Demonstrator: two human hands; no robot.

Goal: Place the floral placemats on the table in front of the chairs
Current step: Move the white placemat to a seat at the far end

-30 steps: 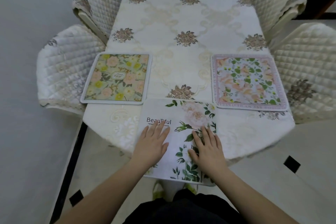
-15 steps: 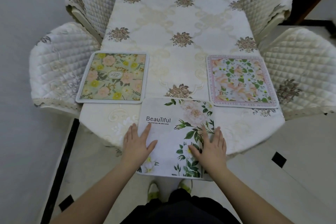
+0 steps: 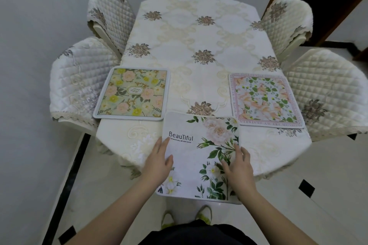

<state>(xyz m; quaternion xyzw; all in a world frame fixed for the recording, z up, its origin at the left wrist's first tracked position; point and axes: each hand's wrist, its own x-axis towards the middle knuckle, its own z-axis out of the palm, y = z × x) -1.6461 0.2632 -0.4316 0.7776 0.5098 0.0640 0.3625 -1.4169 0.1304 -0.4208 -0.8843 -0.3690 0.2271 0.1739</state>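
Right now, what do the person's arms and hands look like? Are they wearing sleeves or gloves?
Both arms are bare as far as the picture shows, with no sleeves in sight. The left hand and right hand wear no gloves, and I see no rings, watch or bracelets. Below is dark clothing.

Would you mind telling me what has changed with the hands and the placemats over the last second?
Both hands slid outward across the "Beautiful" placemat: the left hand now rests flat at its left edge, the right hand flat near its right edge. Neither took a grip. That mat, overhanging the near table edge, the yellow-flowered placemat and the pink-bordered placemat kept their places on the tablecloth.
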